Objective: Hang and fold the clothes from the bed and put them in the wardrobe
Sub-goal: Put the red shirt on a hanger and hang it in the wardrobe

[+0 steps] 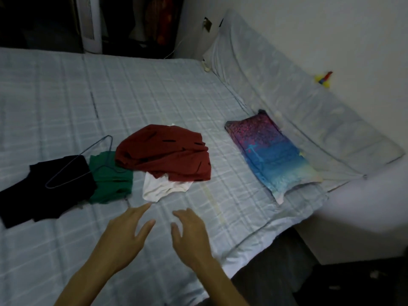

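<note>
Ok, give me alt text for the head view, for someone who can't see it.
Two open, empty hands, left hand and right hand, reach over a pale checked bed toward a white garment lying under a crumpled red garment. To the left lie a green garment and a black garment with a wire hanger on top.

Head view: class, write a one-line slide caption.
Open left hand and right hand reach toward red, white, green and black garments on the bed.
</note>
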`<action>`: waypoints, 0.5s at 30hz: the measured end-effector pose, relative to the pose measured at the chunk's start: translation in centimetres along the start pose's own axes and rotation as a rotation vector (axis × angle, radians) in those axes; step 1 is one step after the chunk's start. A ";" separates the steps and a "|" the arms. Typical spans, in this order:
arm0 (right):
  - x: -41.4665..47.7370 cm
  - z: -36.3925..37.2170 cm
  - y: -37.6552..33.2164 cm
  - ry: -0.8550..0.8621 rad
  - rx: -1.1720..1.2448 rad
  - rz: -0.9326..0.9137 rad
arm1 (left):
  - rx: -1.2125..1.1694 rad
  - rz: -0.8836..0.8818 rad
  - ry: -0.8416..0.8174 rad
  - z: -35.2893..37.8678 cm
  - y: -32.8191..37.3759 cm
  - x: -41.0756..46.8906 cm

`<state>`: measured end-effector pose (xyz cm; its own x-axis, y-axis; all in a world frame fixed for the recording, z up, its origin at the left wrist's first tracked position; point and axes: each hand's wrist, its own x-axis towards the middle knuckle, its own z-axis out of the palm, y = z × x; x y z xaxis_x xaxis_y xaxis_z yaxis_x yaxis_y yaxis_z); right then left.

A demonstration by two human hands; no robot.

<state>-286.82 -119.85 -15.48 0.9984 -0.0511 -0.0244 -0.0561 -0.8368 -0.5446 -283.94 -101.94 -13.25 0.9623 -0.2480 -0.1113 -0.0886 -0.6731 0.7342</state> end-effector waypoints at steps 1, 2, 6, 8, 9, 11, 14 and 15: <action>1.5 0.3 0.7 -0.032 -0.003 -0.013 | 0.011 -0.015 -0.011 0.5 0.2 1.3; 3.1 0.6 1.6 -0.065 -0.002 -0.029 | 0.016 -0.027 -0.009 1.2 0.4 2.9; 10.7 1.8 6.2 -0.135 0.037 -0.122 | 0.041 -0.100 0.007 4.1 0.7 9.2; 14.6 2.4 8.0 -0.135 0.072 -0.162 | 0.030 -0.135 0.014 5.2 0.7 12.0; 16.8 2.8 8.8 -0.126 0.074 -0.177 | 0.017 -0.147 0.020 5.7 0.5 13.5; 21.3 4.1 10.1 -0.124 0.062 -0.183 | -0.001 -0.179 0.029 6.5 -0.5 16.5; 26.8 7.5 10.9 -0.177 -0.024 -0.185 | 0.036 -0.259 -0.005 7.7 -2.8 19.2; 28.4 9.0 11.0 -0.219 -0.069 -0.198 | 0.032 -0.292 -0.019 8.1 -3.7 19.8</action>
<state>-259.06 -125.64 -29.68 0.9674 0.2290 -0.1078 0.1466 -0.8543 -0.4986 -266.63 -109.97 -23.60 0.9433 -0.0539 -0.3275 0.1828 -0.7393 0.6481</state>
